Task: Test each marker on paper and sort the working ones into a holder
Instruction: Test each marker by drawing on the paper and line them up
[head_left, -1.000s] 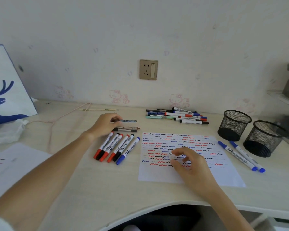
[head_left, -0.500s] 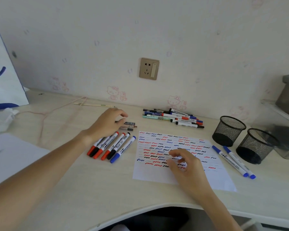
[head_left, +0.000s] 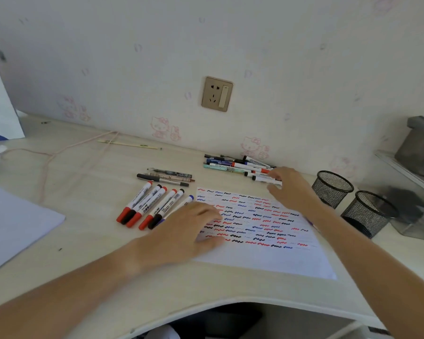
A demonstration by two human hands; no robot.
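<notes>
A white test sheet [head_left: 262, 255] covered in red, blue and black squiggles lies mid-desk. My left hand [head_left: 189, 228] rests flat on its left edge, fingers spread. My right hand [head_left: 291, 189] reaches over the sheet's far right corner, its fingertips at a white marker [head_left: 262, 178] on the near edge of the marker pile [head_left: 235, 165] by the wall. A row of red, black and blue markers [head_left: 149, 204] lies left of the sheet, with a few pens [head_left: 167, 177] above it. Two black mesh holders [head_left: 332, 188] [head_left: 367, 214] stand to the right.
A wall socket [head_left: 217, 94] sits above the desk. A pink cord [head_left: 52, 155] and a thin stick [head_left: 127, 144] lie at the far left. Another white sheet [head_left: 15, 223] lies at the left. A clear bin [head_left: 416, 216] stands beside the holders.
My left hand left the pens and moved down onto the sheet's left edge. My right hand lifted off the sheet and reached up to the marker pile. The head turned right.
</notes>
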